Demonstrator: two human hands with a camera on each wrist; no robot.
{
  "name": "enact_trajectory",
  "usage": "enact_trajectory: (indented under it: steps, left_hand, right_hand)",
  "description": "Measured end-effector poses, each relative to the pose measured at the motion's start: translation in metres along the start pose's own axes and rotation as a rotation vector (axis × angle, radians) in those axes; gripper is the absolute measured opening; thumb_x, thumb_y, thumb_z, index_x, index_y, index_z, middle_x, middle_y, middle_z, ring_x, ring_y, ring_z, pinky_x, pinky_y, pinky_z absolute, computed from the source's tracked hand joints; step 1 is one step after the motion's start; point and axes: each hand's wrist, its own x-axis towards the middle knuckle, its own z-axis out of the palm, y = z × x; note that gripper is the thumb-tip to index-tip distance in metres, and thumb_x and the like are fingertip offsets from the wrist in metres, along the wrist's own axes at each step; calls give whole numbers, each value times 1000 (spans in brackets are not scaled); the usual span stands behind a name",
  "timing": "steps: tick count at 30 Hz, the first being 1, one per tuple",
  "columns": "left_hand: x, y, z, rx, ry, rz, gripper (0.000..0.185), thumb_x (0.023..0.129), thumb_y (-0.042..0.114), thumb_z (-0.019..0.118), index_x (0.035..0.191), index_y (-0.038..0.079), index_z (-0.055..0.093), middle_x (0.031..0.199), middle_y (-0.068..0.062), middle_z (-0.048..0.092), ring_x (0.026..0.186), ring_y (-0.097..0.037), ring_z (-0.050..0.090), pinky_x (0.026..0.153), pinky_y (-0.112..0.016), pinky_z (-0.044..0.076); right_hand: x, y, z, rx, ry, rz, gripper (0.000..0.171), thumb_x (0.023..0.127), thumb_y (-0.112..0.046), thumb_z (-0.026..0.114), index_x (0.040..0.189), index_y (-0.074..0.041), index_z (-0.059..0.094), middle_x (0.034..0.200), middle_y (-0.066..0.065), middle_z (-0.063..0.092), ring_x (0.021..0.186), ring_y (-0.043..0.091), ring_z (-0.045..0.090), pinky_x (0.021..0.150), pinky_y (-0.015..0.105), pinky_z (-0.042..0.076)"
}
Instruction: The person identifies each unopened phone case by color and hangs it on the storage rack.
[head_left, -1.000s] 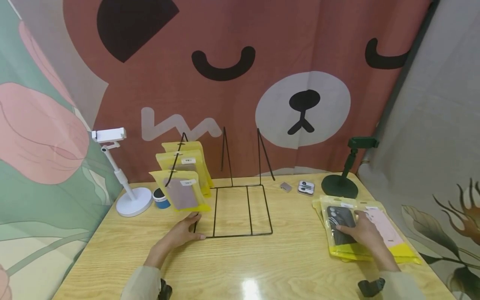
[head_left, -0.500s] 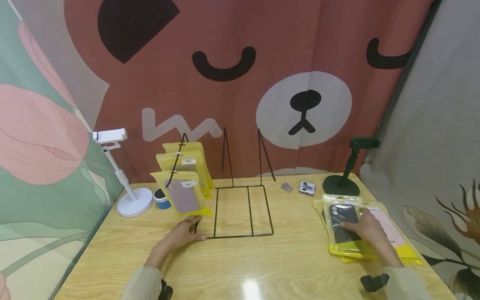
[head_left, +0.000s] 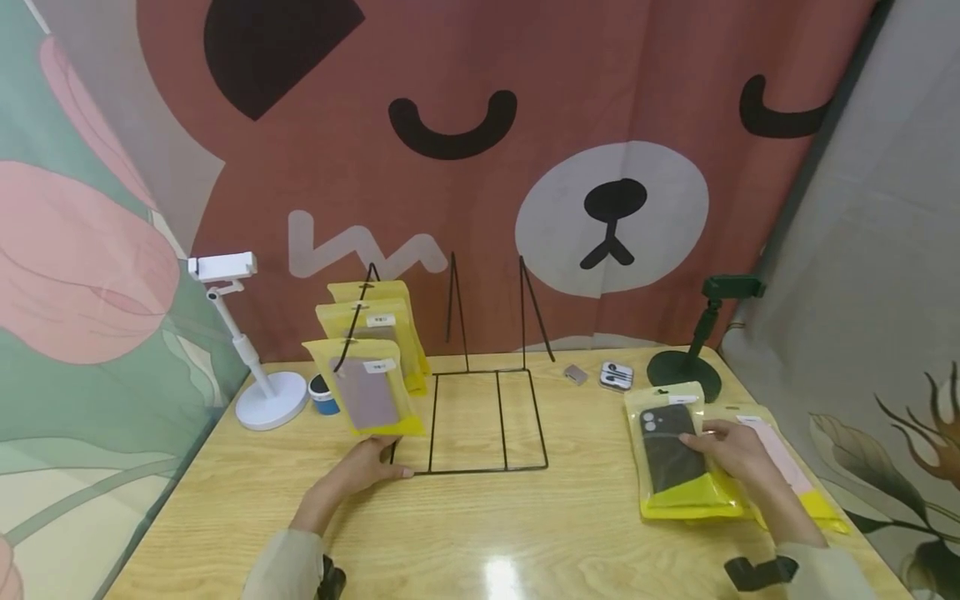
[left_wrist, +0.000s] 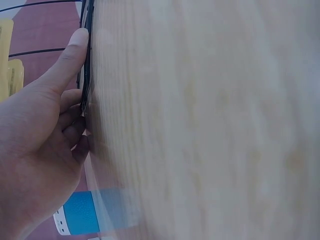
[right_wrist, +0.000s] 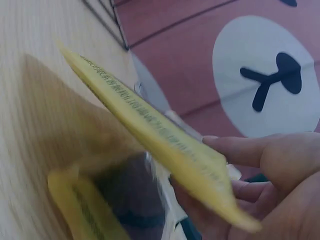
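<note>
At the right side of the bench (head_left: 525, 533), your right hand (head_left: 738, 454) has the yellow pouch (head_left: 678, 454) with the dark phone case in it, thumb on top and fingers (right_wrist: 240, 192) curled under its edge, clamped on it. The wrist view shows it tilted up off the wood, its far end in the air; that view is blurred, so I can't be sure whether the near end rests on the pouches below. A second pouch (head_left: 783, 462), with a pink case, lies flat just beside and partly under it.

Your left hand (head_left: 363, 468) rests on the near left corner of the wire rack (head_left: 487, 421), thumb (left_wrist: 72, 55) straight along the black wire, fingers relaxed and gripping nothing. Three pouches (head_left: 367, 367) already stand in the rack's left slot, leaning back; the middle and right slots hold none.

You look to be at the pick-up step. The next move likely calls for carrying the pouch across to the rack, turning it upright, label end up, and setting it in a free slot while the left hand steadies the frame.
</note>
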Motion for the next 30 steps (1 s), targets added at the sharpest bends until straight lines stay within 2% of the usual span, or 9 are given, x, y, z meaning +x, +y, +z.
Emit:
enact_trajectory:
  steps: [3,7,11,16,18,22,30]
  left_hand:
    - [1,0,-1,-1,-2,10,79,81,33,78,146,6,42,151,-17,36,140,-37,27,112,-53,25]
    - [0,1,-1,21,-24,-17,81,81,36,77,146,2,41,152,-21,33,139,-40,29,110,-55,28]
    - [0,-1,-2,44,-36,-6,84,82,39,76,146,-2,38,153,-23,28,139,-42,27,110,-55,27]
    - [0,-1,0,38,-31,-20,83,82,39,76,146,-1,39,153,-23,29,139,-41,27,110,-55,27]
    - [0,0,0,24,-22,-37,82,81,39,76,145,1,41,151,-22,33,138,-41,30,109,-55,29]
    - [0,2,1,8,-8,-44,80,80,37,77,144,2,43,149,-21,37,137,-40,32,109,-55,30]
    - [-3,1,-1,25,-26,-8,83,83,36,76,145,-3,38,154,-22,27,140,-42,24,110,-57,25]
  right_hand:
    - [-5,-13,4,50,-2,-23,85,87,-46,68,136,16,38,130,37,46,109,42,51,90,53,45]
    - [-15,-34,12,44,0,-73,80,87,-47,67,136,11,42,130,36,47,113,45,49,90,54,46]
    - [-24,-54,23,53,2,-138,75,87,-46,68,134,9,47,128,34,51,115,46,51,87,51,49]
    - [-31,-75,41,84,16,-245,47,86,-35,73,113,1,60,107,19,61,96,31,56,73,37,49]
    - [-34,-82,46,81,2,-283,43,85,-35,74,109,-2,61,106,14,62,94,27,57,71,35,48]
    - [-39,-96,55,117,-54,-311,44,84,-36,75,110,-3,61,111,14,62,98,28,64,74,38,53]
    - [-45,-117,67,172,-81,-389,37,83,-27,77,105,-2,61,109,13,61,100,32,65,77,38,56]
